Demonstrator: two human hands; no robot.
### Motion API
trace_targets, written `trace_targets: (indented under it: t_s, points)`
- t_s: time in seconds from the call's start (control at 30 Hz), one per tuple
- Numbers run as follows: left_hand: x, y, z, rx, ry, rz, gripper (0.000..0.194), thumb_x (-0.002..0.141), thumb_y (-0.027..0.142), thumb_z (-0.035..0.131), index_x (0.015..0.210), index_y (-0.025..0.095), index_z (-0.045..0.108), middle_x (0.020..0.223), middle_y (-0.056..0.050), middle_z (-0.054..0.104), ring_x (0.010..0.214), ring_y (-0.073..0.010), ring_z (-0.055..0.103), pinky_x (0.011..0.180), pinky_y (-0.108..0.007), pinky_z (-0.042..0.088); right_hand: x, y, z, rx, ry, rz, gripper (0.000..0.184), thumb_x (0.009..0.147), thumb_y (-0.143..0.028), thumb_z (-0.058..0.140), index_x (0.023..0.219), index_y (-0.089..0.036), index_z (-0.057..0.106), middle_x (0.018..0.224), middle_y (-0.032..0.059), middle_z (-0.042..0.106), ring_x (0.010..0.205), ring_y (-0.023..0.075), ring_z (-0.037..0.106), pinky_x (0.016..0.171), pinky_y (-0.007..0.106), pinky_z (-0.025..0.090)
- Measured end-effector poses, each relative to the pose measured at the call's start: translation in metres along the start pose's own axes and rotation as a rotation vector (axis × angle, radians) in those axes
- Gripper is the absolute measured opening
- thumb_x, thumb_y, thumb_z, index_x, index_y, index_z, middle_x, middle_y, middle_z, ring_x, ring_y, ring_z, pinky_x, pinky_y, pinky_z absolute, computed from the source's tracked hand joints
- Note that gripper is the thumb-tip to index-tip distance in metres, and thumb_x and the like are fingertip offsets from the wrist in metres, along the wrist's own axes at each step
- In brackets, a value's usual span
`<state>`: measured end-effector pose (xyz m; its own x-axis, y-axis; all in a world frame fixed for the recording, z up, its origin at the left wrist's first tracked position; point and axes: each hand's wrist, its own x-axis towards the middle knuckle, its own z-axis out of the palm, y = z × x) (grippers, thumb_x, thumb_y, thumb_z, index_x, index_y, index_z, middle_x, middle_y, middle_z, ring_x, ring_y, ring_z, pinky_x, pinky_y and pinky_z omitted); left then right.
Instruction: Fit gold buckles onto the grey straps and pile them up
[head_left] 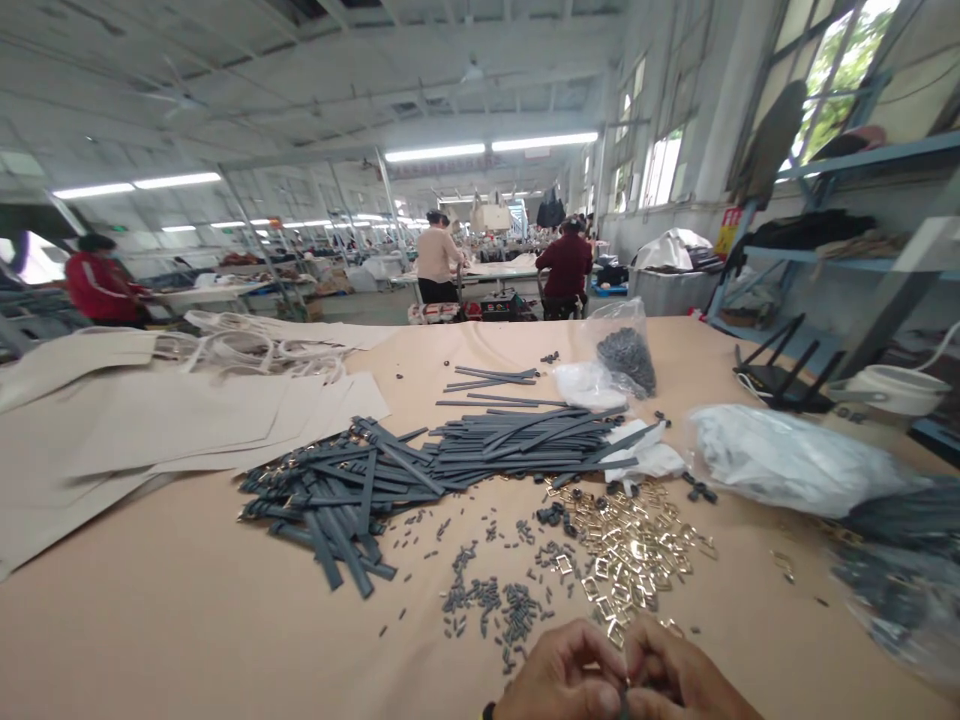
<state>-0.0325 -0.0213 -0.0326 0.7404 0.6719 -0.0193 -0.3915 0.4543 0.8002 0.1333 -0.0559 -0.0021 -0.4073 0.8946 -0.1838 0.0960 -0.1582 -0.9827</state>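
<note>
Head view: just nearer than the gold buckle pile [637, 549], the left hand [564, 672] and right hand [679, 675] pinch a small dark piece [625, 705], mostly hidden. Tan surface [225, 640] stretches widely left of the pile, narrowly right; its far edge lies well beyond. Behind the pile, a clear plastic bag [621, 317] holds dark bits [628, 362]; right, a second bag [700, 428] holds white material [795, 468].

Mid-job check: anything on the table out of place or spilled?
A few strays: gold metal, apparently buckle, lies right of the main buckle heap, with a small dark piece beyond it. More small dark pieces are strewn loosely near the straps; whether spilled or spread deliberately, I can't tell.
</note>
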Motion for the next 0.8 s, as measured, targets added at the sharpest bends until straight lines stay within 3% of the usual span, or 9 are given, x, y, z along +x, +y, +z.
trace_targets:
  t_s: [0.13,0.3,0.47,0.63,0.8]
  points:
    - [0.005,0.0,0.007,-0.051,-0.097,0.043,0.035,0.059,0.035,0.073,0.08,0.015,0.054,0.073,-0.002,0.057,0.062,-0.0101,0.055,0.064,-0.024,0.041,0.0,-0.001,0.001,-0.165,0.089,-0.055,0.019,0.074,-0.033,0.057,0.074,-0.019,0.044,0.071,-0.0005,0.057,0.069,0.0154,0.055,0.059,0.022,0.039]
    - [0.003,-0.001,0.003,0.01,-0.06,-0.044,0.036,0.062,0.039,0.07,0.075,0.015,0.047,0.071,-0.002,0.055,0.052,-0.0068,0.051,0.048,-0.018,0.038,0.0,-0.008,0.005,-0.3,0.146,-0.076,0.008,0.076,-0.021,0.053,0.075,-0.019,0.045,0.071,-0.001,0.058,0.066,0.0137,0.056,0.058,0.021,0.04]
    - [0.006,0.003,-0.007,0.085,0.003,-0.073,0.036,0.065,0.042,0.066,0.07,0.015,0.044,0.06,0.001,0.053,0.046,-0.0063,0.048,0.045,-0.018,0.036,0.001,-0.006,-0.002,-0.337,0.15,-0.082,0.009,0.074,-0.016,0.054,0.081,-0.018,0.048,0.07,-0.0022,0.058,0.066,0.0126,0.056,0.058,0.02,0.041]
    - [0.012,0.008,-0.019,0.304,0.139,0.018,0.028,0.074,0.038,0.058,0.07,0.014,0.044,0.064,0.0,0.057,0.052,-0.007,0.05,0.053,-0.02,0.038,-0.001,-0.001,-0.012,-0.325,0.105,0.05,0.012,0.075,-0.025,0.054,0.085,-0.017,0.053,0.071,-0.002,0.055,0.051,0.0084,0.05,0.043,0.016,0.038]
    - [0.014,-0.002,-0.017,0.466,0.272,0.048,0.023,0.078,0.035,0.052,0.073,0.016,0.042,0.06,0.001,0.058,0.053,-0.0096,0.053,0.054,-0.022,0.042,0.005,0.002,-0.005,-0.36,0.107,0.07,0.014,0.079,-0.028,0.05,0.074,-0.016,0.056,0.058,-0.0043,0.052,0.046,0.0075,0.048,0.044,0.016,0.036]
